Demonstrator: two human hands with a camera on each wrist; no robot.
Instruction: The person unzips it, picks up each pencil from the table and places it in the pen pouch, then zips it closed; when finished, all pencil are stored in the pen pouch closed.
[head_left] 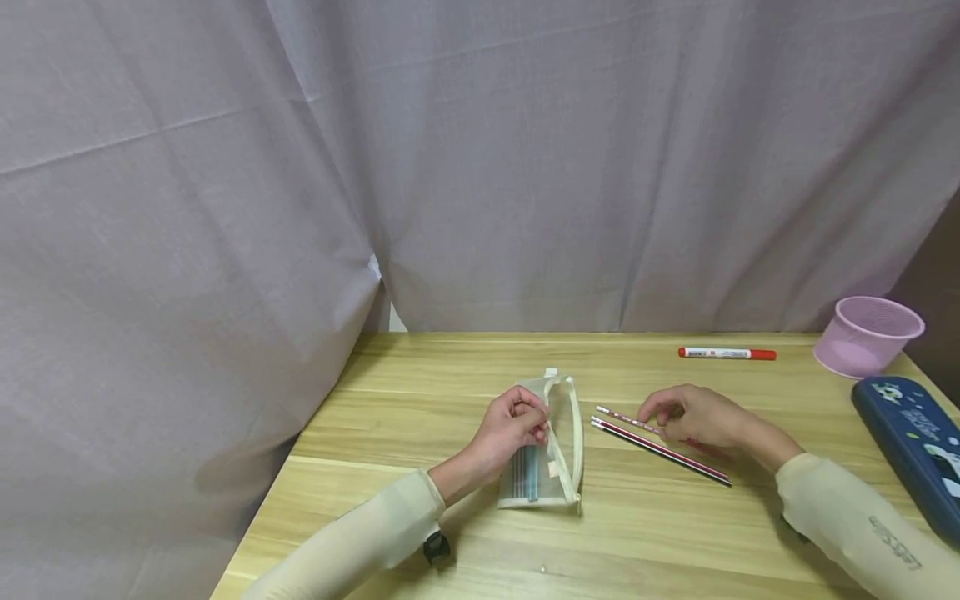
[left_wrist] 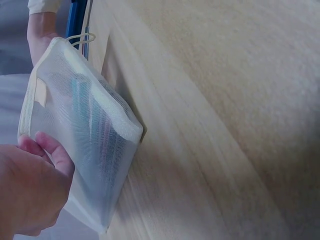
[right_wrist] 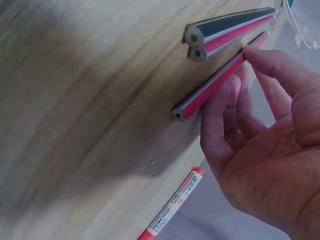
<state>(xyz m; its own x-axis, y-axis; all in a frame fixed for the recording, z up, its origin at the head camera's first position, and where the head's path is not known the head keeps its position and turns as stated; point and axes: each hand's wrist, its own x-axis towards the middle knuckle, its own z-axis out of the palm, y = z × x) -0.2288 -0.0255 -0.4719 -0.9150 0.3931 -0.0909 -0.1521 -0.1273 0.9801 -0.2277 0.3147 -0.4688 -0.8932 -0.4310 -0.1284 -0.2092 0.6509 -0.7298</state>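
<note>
On a pale wood-grain surface (head_left: 390, 400) in front of hanging grey cloth (head_left: 510, 167), a person in light sleeves works with both hands.

At left, the left hand (head_left: 513, 425) has its fingers curled; the grip is together, thumb and finger pinching the edge of a translucent mesh pouch (head_left: 555, 492). The pouch sits near the middle of the surface, its pale zip undone and the mouth gaping on the right. Long blue-green and dark shapes show through the mesh, but what they are cannot be told. The left wrist view adds a thin cord loop (left_wrist: 80, 37) at the pouch's far corner, hard to make out from the head.

Just right of the pouch, two pencils (head_left: 660, 450) lie side by side at a slant, white ends toward the pouch. From the head they nearly merge into one red and black stripe; the right wrist view separates them, one dark and one red, with blunt, unsharpened ends.

Beside them, the right hand (head_left: 697, 417) has its grip closed on a red patterned pencil (head_left: 630, 419), fingertips on both sides of the shaft. The right wrist view shows this contact, partly hidden from the head. Whether this pencil is lifted cannot be told.

Farther back lies a white marker (head_left: 726, 353) with red ends. At far right stands a pink mesh cup (head_left: 847, 346), and nearer the person lies a dark blue case (head_left: 892, 442) with cartoon prints, its lid down.
</note>
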